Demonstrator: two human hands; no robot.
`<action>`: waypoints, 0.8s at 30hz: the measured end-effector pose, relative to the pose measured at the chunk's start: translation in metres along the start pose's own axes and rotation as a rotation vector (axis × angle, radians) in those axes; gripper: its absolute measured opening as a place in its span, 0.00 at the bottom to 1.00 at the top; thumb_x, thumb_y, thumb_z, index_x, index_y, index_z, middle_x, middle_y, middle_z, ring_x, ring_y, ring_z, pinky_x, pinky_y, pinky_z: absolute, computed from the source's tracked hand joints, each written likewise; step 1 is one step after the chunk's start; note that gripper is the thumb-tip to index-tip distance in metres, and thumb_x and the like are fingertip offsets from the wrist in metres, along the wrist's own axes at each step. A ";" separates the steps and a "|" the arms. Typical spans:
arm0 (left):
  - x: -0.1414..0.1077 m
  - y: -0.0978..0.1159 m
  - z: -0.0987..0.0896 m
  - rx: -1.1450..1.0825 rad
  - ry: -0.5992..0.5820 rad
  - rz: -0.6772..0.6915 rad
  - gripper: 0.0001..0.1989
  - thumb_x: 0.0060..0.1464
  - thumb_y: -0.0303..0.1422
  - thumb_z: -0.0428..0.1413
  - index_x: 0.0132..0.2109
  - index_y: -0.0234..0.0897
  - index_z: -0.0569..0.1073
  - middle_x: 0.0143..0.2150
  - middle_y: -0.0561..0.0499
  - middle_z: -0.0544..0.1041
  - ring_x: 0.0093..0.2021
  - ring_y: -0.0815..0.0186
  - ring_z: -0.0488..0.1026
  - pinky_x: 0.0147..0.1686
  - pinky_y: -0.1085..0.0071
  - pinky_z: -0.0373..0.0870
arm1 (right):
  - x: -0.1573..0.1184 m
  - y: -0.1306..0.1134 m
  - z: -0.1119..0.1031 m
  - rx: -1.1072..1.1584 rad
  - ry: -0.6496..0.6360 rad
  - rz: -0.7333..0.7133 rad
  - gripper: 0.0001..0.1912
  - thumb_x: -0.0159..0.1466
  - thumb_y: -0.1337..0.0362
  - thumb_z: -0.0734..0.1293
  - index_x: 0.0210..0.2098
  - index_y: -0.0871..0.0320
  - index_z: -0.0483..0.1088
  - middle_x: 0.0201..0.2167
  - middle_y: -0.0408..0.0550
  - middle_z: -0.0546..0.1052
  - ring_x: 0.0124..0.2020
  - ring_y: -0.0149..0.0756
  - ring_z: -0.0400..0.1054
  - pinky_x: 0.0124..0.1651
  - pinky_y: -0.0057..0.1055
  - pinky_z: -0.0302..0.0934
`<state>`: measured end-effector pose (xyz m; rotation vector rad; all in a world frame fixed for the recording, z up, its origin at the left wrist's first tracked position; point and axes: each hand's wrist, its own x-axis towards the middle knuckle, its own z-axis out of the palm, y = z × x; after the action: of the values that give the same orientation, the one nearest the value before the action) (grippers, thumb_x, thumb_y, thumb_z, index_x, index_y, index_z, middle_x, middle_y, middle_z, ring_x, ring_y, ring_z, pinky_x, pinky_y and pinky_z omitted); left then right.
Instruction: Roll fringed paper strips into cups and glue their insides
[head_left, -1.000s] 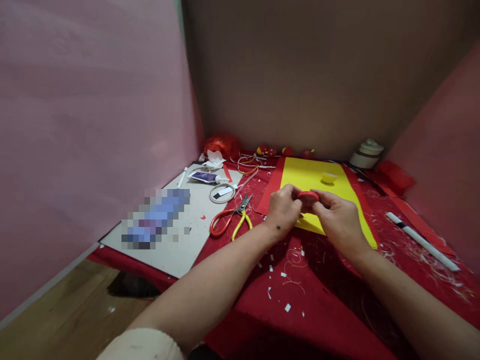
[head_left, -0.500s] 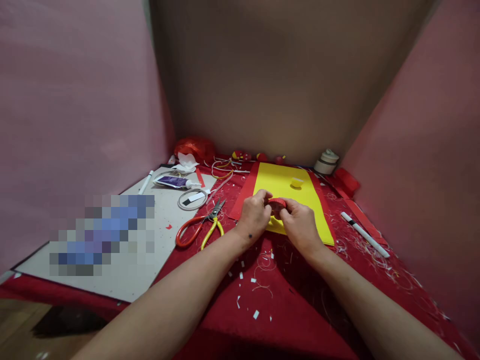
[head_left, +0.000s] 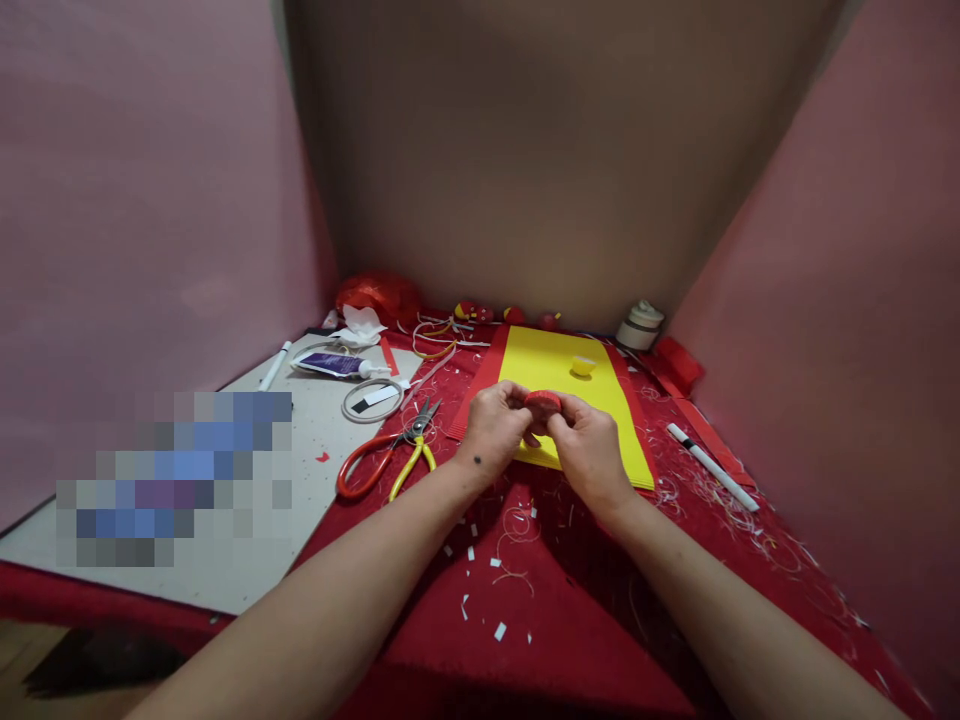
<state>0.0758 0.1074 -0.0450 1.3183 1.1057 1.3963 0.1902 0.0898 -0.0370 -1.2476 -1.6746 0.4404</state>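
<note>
Between my two hands is a small red ridged piece (head_left: 542,402), raised over the near part of a yellow sheet (head_left: 555,350). My left hand (head_left: 495,425) pinches its left side, and my right hand (head_left: 592,445) grips its right side with thumb and fingers. The yellow sheet lies on red sheets (head_left: 480,385). Beyond my hands a small yellow cup-like piece (head_left: 583,366) rests on the yellow sheet. Scissors (head_left: 397,450) with one red and one yellow handle lie open to the left of my left hand.
A grey board (head_left: 307,500) on the left bears a purple tube (head_left: 330,365), a ring (head_left: 373,400) and a white pen (head_left: 275,366). Another white pen (head_left: 712,467) lies right. A pale spool (head_left: 640,325) stands at the back. Scraps litter the red cloth (head_left: 450,640).
The whole view has shifted, so things appear slightly further left. The red piece is turned a little between my fingers, its ridged edge showing more. Both hands keep their hold.
</note>
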 end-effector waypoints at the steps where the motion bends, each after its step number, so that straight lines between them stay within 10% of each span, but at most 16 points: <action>1: 0.000 -0.001 0.000 0.013 0.006 -0.011 0.04 0.42 0.24 0.55 0.29 0.34 0.68 0.22 0.56 0.71 0.20 0.71 0.71 0.20 0.75 0.70 | 0.000 0.000 0.000 -0.035 -0.010 -0.001 0.14 0.57 0.69 0.57 0.34 0.61 0.74 0.30 0.50 0.78 0.30 0.38 0.70 0.35 0.32 0.61; 24: 0.000 -0.003 -0.002 0.282 0.031 0.174 0.06 0.46 0.24 0.53 0.32 0.36 0.70 0.25 0.53 0.75 0.23 0.70 0.72 0.21 0.77 0.68 | 0.001 0.006 0.003 -0.038 0.008 0.024 0.14 0.55 0.69 0.58 0.33 0.61 0.75 0.30 0.50 0.78 0.31 0.38 0.70 0.37 0.33 0.62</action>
<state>0.0740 0.1084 -0.0481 1.6309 1.2685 1.4275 0.1910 0.0942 -0.0421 -1.2967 -1.6701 0.4188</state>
